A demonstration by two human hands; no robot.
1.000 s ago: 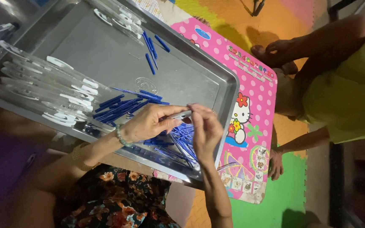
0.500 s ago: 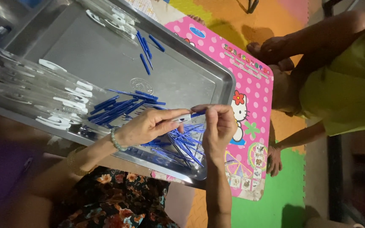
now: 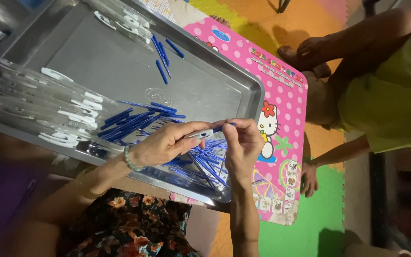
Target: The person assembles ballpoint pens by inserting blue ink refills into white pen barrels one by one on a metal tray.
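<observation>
My left hand [image 3: 167, 143], with a bead bracelet on its wrist, grips a clear pen barrel [image 3: 200, 134] over a metal tray [image 3: 255, 90]. My right hand [image 3: 241, 143] pinches a blue piece at the barrel's end [image 3: 225, 126]. Under both hands lies a loose pile of thin blue refills [image 3: 200, 162]. More blue parts [image 3: 124, 123] lie in a bundle to the left of my hands.
Clear pen barrels with white clips [image 3: 39, 109] are stacked on the tray's left side, and a few blue pieces [image 3: 162, 57] lie at its far end. Under the tray is a pink dotted mat [image 3: 286, 90]. Another person in a yellow-green shirt [image 3: 391, 90] sits at the right, one hand [image 3: 308, 178] on the mat.
My right hand drew slightly away from the left, then closed back on the blue end of the barrel. Both hands stayed over the refill pile.
</observation>
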